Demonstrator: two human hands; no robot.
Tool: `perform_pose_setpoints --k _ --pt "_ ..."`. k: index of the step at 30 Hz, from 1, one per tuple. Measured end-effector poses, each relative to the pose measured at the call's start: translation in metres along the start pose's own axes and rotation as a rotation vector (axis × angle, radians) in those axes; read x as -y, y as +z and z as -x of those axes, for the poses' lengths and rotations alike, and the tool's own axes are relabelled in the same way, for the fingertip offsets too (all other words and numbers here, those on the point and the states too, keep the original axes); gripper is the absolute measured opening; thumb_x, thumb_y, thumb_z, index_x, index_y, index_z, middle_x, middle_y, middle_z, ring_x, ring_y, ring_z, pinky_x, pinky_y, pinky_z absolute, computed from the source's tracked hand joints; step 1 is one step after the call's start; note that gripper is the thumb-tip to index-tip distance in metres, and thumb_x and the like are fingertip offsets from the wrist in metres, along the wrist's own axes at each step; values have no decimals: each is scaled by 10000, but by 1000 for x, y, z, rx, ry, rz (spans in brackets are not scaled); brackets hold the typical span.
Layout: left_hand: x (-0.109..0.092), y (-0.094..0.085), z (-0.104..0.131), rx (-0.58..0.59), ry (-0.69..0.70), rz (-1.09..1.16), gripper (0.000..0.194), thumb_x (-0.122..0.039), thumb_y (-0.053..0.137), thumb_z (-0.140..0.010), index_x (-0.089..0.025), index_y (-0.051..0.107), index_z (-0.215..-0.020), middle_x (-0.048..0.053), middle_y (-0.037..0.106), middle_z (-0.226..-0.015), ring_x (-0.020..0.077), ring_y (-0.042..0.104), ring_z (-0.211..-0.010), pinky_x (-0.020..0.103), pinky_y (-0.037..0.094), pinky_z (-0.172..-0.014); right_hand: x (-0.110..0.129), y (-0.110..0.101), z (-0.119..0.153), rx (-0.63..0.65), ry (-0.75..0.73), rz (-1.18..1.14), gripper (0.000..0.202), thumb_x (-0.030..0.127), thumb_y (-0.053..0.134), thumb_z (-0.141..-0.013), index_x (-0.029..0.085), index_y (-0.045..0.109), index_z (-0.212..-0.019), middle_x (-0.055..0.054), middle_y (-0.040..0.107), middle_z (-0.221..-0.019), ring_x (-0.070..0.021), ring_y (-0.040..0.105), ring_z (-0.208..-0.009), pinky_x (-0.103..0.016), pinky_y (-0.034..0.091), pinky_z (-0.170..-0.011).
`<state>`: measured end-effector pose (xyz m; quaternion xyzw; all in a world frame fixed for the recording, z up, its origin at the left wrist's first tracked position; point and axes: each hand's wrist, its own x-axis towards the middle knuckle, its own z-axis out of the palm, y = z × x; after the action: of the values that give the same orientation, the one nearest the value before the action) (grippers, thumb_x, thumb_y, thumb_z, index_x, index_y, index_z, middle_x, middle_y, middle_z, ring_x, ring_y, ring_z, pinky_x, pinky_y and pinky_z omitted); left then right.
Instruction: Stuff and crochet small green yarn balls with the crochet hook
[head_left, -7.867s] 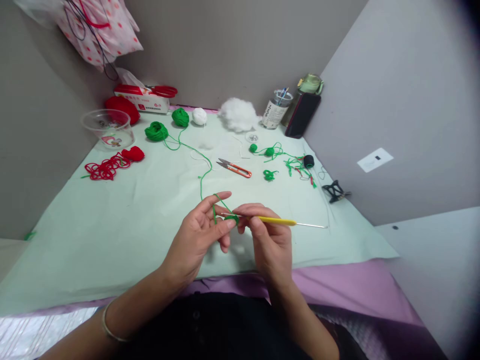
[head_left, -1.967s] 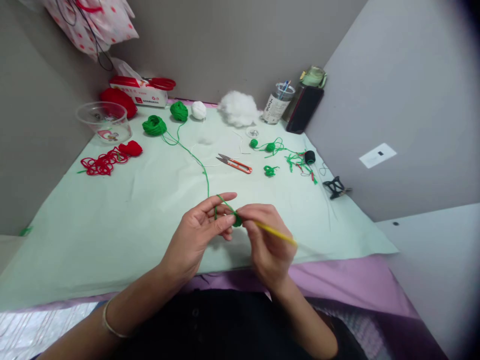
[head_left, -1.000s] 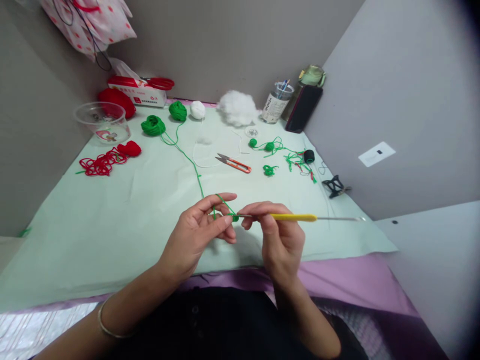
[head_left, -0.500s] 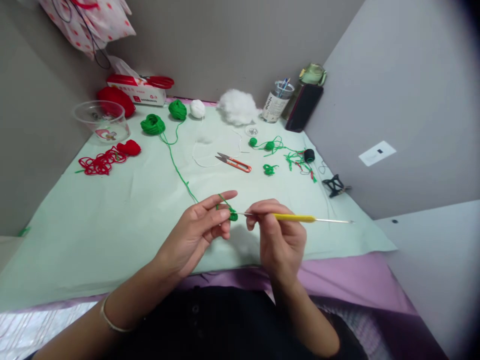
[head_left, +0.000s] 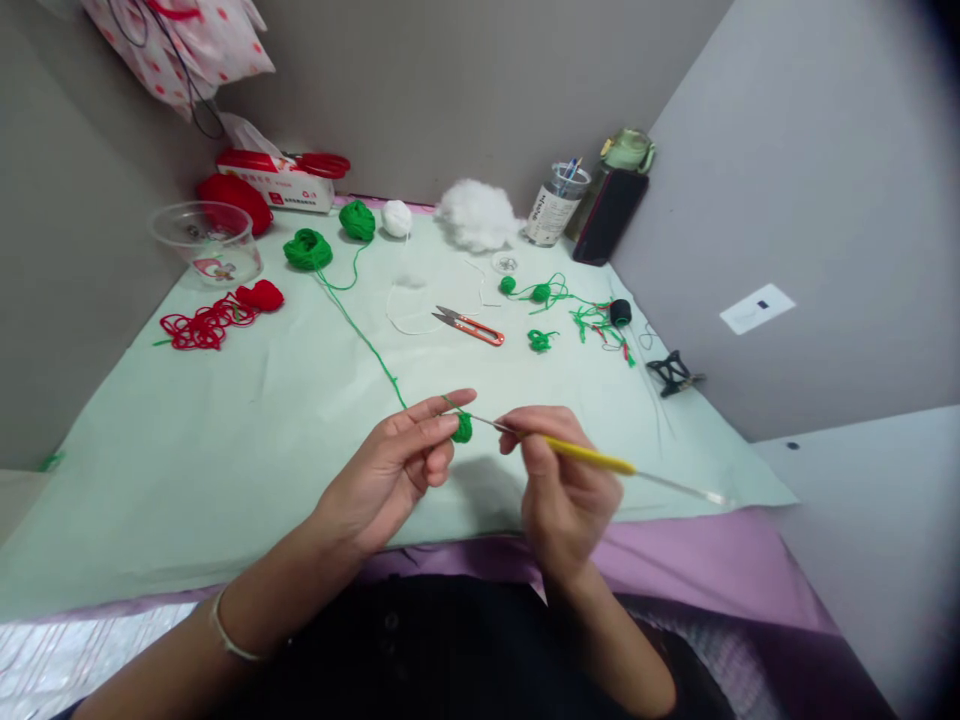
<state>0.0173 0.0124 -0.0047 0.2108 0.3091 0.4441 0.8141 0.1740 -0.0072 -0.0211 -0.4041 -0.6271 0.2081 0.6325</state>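
Between thumb and fingers, my left hand (head_left: 401, 460) pinches a small green crocheted piece (head_left: 463, 428), its index finger stretched out with green yarn over it. My right hand (head_left: 566, 480) grips a crochet hook with a yellow handle (head_left: 589, 455). The hook's thin metal tip meets the top of the green piece, and its far end slopes down to the right, slightly blurred. A green strand (head_left: 367, 343) runs from the left hand back to a green yarn ball (head_left: 307, 250).
Orange snips (head_left: 470, 326) lie beyond my hands. Red yarn (head_left: 199, 328) and a clear bowl (head_left: 225, 262) are at left. White stuffing (head_left: 478, 214), a jar (head_left: 553, 212) and a phone (head_left: 610, 216) stand at the back. Green scraps (head_left: 540, 340) and a black stand (head_left: 673, 373) are at right.
The hook has tilted, its far end now lower. My right hand has moved slightly right and down. More of the green piece shows, and the yarn strand lies straighter, shifted right near my left hand.
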Motion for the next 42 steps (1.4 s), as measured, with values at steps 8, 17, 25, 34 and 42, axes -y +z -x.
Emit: perform_pose_setpoints --k 8,17,25,34,42 --pt "3 8 7 -42 126 -141 359 -198 811 -835 -188 749 -1188 -17 645 -760 79 620 -645 184 533 -644 -1 2 -5 50 274 -302 182 216 611 -1004 263 785 -1029 -34 740 -970 -144 641 -777 -310 529 -720" --pt "1 8 9 -29 110 -155 310 -192 797 -842 -204 767 -1150 -18 625 -835 69 621 -638 185 541 -603 -4 0 -10 32 393 -515 182 310 597 -1011 210 737 -949 -37 737 -883 -126 653 -674 -275 564 -636" --pt "5 3 10 -84 268 -362 339 -246 791 -861 -220 738 -1195 -25 608 -847 86 655 -660 223 566 -675 7 -8 -2 141 45 -78 239 134 485 -1035 228 698 -1086 -49 724 -974 -162 694 -828 -332 576 -749" --pt "7 6 9 -104 174 -232 485 -228 836 -812 -184 694 -1274 -28 628 -772 84 616 -639 191 539 -632 -6 2 12 152 -349 398 374 70 623 -941 278 706 -1240 -90 716 -1071 -210 699 -949 -338 601 -742" --pt "-3 0 6 -14 53 -121 399 -207 801 -846 -165 749 -1239 -19 624 -712 49 522 -560 161 456 -557 2 0 -4 10 174 -259 204 236 528 -1035 223 728 -999 -48 691 -887 -148 633 -672 -312 538 -583"
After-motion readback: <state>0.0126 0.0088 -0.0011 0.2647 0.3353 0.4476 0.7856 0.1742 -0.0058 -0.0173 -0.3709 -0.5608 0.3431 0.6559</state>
